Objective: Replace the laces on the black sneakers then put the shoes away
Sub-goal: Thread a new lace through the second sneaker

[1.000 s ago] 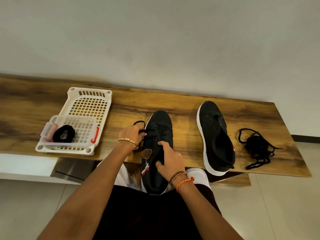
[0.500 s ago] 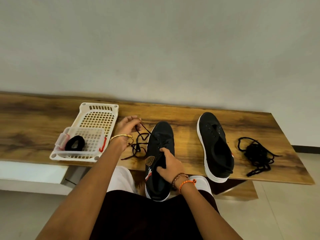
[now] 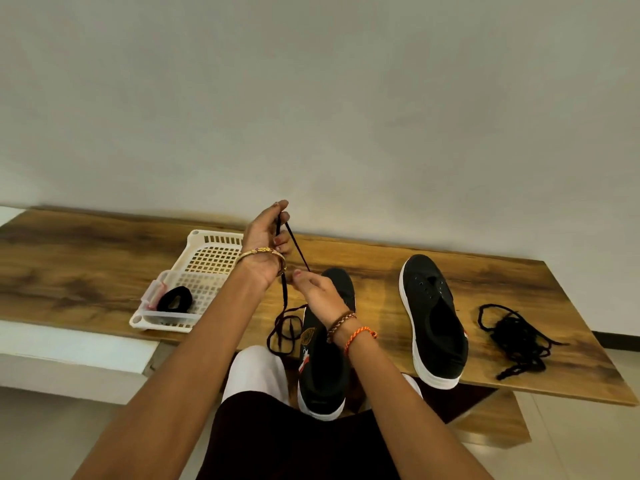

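Left hand [image 3: 265, 244] is raised at centre frame, thumb & fingers pinched round a thin black lace [image 3: 298, 251] near its top end. Right hand [image 3: 317, 289] sits just below it, fingertips closed on the same lace lower down, though exactly which fingers grip is hard to tell from this angle. The lace hangs slack from both hands & loops in a loose tangle beside the near black canvas sneaker w/ white sole [image 3: 323, 348], which lies at lower centre, heel toward the person, partly hidden by the right wrist. The second black sneaker w/ white sole [image 3: 433, 317] rests right of centre on the long wooden bench [image 3: 86, 271], eyelets bare. Further right lies a heap of thick black laces [image 3: 516, 337], apart from the shoe. Left of centre is a white plastic lattice basket [image 3: 207, 268] holding a coiled black lace bundle [image 3: 175, 299], likely the replacement set.

Handling, as a judgement: the lace is light, limp & prone to snag or knot, so take it near the tip, where a stiff aglet would thread eyelets, & keep light tension between the hands. The sneaker is soft canvas, light, not fragile; hold it at the heel or sidewall to steady it
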